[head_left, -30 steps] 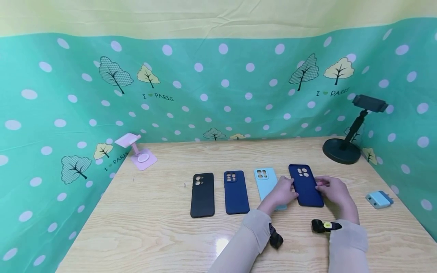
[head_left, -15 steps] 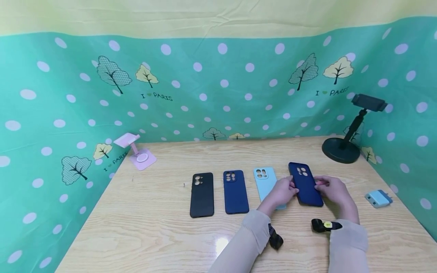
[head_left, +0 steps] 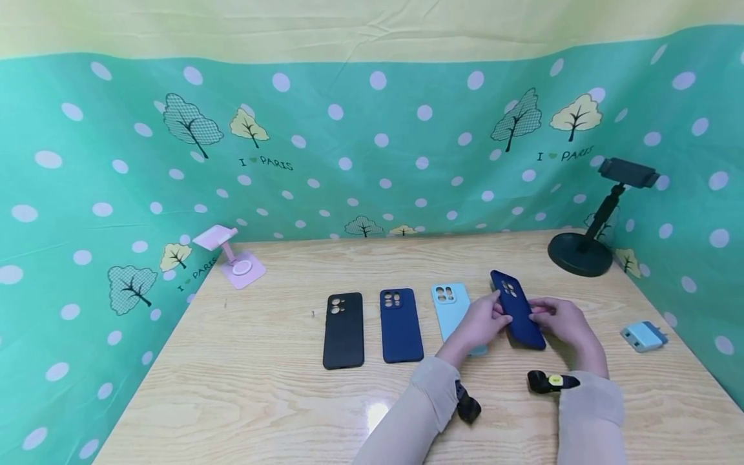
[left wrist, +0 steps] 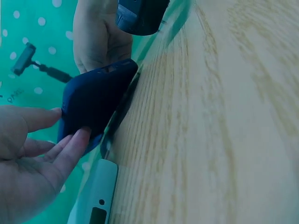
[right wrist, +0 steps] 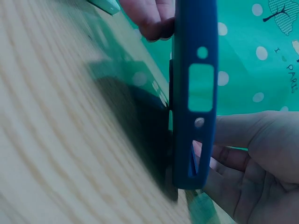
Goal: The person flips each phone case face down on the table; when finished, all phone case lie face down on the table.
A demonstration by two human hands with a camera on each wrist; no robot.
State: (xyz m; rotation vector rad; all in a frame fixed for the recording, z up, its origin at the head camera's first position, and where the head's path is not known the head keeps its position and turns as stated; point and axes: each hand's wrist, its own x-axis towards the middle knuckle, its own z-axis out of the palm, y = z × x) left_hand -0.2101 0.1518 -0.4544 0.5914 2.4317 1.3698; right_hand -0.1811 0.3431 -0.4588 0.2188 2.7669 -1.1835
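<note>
Between both hands a dark blue phone case [head_left: 519, 313] is held tilted, with its left edge raised and camera cutouts at the far end. My left hand [head_left: 482, 321] pinches its left edge between thumb and fingers, as the left wrist view also shows on the case [left wrist: 96, 100]. On the right edge, my right hand [head_left: 564, 321] grips with thumb and fingers. The right wrist view shows the case [right wrist: 196, 93] end-on, its port cutouts facing the camera, just over the table. Beside my left hand lies a light blue phone case [head_left: 450, 313], partly hidden by that hand.
Left of it, another dark blue case [head_left: 401, 329] and a black case [head_left: 343, 332] lie in a row on the wooden table [head_left: 244, 368]. A pink phone stand [head_left: 241, 268] is at the back left, a black stand [head_left: 581, 253] at the back right. A light blue charger [head_left: 644, 336] sits at right.
The dark blue case has gone from lying nearly flat to being tilted, its left side lifted. Both hands stay on its edges, shifting only slightly. The other cases have not moved.
</note>
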